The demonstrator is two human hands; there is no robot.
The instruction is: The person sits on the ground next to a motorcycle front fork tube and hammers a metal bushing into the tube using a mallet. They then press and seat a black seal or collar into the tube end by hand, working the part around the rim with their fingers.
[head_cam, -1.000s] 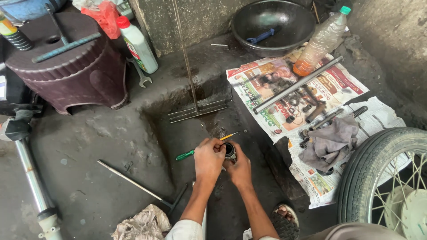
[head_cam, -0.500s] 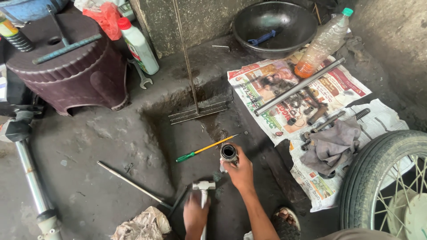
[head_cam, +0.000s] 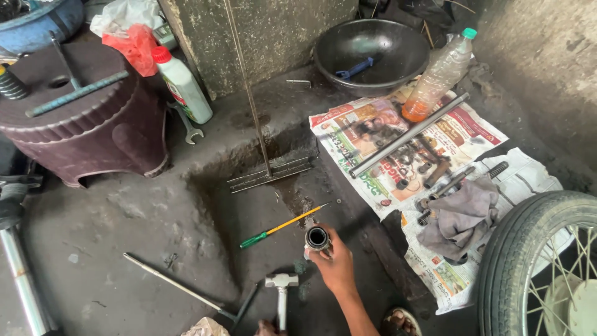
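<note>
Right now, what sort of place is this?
Probably a roadside motorcycle repair spot: a spoked wheel, greasy metal parts on newspaper, and the left hand holding a hammer.

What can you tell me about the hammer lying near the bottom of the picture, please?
The hammer has a silvery metal head and a pale metal-looking handle running straight down toward the frame's lower edge. Its head points away from the person, over the dark, oily concrete floor. The left hand, barely visible at the edge, grips the handle's low end. It sits left of the right hand.
</note>
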